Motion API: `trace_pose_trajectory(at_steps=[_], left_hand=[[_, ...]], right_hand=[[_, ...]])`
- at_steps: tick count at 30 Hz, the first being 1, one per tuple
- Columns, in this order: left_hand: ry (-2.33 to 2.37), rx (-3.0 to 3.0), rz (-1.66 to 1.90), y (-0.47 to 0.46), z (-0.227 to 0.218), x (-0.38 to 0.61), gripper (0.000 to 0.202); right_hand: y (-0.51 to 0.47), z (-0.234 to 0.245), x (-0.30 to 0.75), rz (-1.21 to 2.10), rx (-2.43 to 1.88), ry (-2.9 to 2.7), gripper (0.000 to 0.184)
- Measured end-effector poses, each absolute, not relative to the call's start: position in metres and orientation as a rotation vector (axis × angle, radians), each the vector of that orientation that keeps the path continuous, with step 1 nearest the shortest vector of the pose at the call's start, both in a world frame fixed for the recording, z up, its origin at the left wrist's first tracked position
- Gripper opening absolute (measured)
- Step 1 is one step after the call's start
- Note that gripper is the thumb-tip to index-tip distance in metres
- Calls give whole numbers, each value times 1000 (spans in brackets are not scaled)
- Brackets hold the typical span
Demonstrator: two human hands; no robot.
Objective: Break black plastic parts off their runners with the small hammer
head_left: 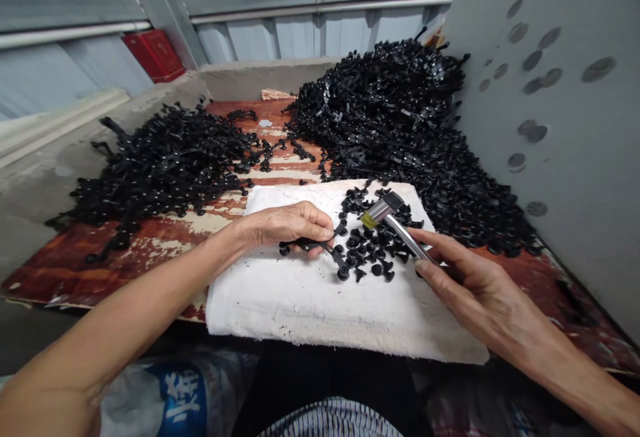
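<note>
Two forearms [150,297] converging, right hand [470,284] holding tool [384,209]

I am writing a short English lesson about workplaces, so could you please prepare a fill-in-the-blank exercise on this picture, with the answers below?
1. The shiny tool is held in the person's ____ hand.
2. The left hand holds a black piece above a pad whose colour is ____.
3. The box by the wall at the far left is coloured ____.
4. The smaller of the two large black heaps lies on the ____ side.

Missing words: right; white; red; left.
</note>
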State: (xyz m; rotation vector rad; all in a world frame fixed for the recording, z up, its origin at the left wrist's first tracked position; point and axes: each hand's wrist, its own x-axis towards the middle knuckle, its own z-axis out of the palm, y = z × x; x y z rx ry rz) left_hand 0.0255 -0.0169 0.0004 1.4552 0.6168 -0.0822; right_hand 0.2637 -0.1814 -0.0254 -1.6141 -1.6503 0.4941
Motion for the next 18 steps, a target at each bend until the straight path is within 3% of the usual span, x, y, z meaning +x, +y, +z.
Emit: trace_pose_trajectory(at_steps=[18], left_hand=[[627, 1383, -100, -15, 0, 28, 24]], right_hand=[[-189, -32, 263, 639, -1623, -1492, 41]])
